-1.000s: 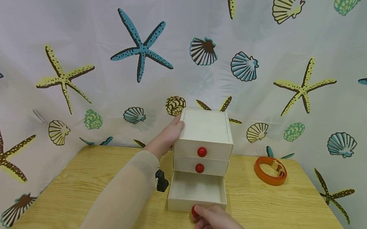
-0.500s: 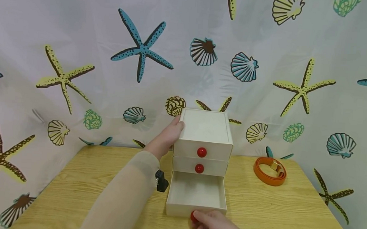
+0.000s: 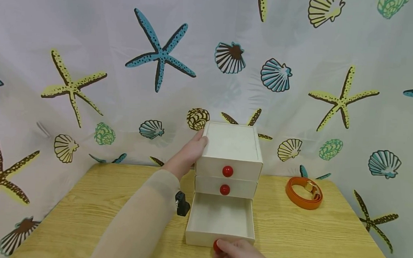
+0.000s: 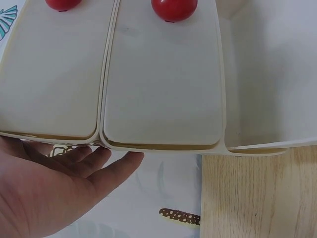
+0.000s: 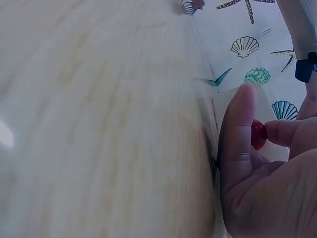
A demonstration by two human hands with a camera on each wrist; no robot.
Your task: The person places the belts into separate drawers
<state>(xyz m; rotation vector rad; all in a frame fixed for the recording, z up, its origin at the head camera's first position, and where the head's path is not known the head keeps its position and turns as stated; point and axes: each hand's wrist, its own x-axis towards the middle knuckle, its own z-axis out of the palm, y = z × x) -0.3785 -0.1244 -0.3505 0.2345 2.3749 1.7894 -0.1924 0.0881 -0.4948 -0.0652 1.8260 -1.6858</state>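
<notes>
Red knob (image 3: 216, 245) on the low drawer (image 3: 200, 238) is pinched in the right hand (image 3: 243, 256), between thumb and finger. The drawer has slid out a little more to the near side than it was just before, and the right hand has come nearer with it. So the pulling seems to be going well: the drawer now sticks out far past the top drawer (image 3: 208, 168) and the middle drawer (image 3: 207, 185), which look closed.

The white box (image 3: 231, 142) stands at the far middle of the bench (image 3: 79, 212) and has not moved. The left hand (image 3: 191, 149) stays on its left side, fingers stretched out along it, I think to keep it steady. An orange belt (image 3: 303, 204) lies rolled up on the right, well apart, still in its place.
</notes>
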